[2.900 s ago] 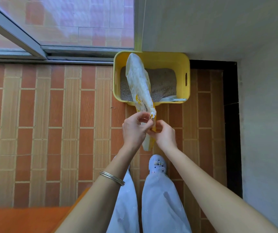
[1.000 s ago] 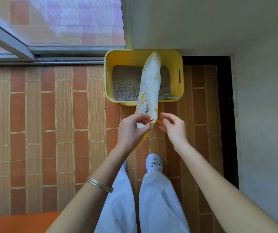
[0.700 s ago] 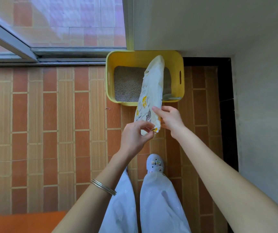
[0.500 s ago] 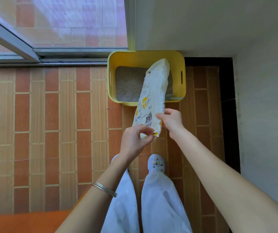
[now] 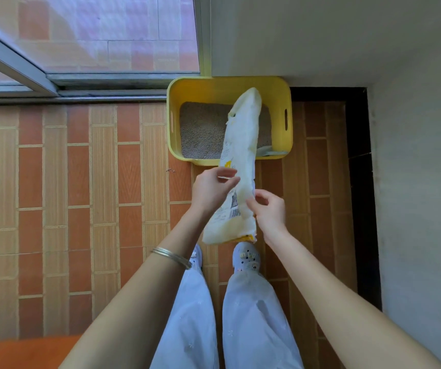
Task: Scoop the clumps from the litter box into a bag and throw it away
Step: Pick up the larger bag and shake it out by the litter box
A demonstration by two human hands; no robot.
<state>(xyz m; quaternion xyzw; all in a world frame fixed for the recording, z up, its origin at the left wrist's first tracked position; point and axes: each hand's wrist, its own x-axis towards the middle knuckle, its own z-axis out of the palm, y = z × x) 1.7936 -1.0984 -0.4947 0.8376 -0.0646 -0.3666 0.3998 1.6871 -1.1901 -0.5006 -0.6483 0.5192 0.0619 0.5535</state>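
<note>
Head view. White printed bag (image 5: 240, 155): held lengthwise over the near rim of the yellow litter box (image 5: 230, 85). Left hand (image 5: 211, 189): grip pinches one edge. Right hand (image 5: 270, 209): grip pinches the opposite edge. Step, likely: opening the bag. Next: part its mouth before scooping.

A floor (image 5: 54, 195) of narrow orange and tan tiles, laid like brickwork, fills the left and middle of the frame. Across the upper left runs a sliding window (image 5: 107, 35) with a grey metal frame (image 5: 107, 81); pinkish tiles show through its glass in soft daylight. A plain pale wall (image 5: 320, 35) covers the upper right and the right edge, with a dark strip (image 5: 357, 182) along its foot. An orange-brown surface (image 5: 14, 352) fills the lower left corner.
</note>
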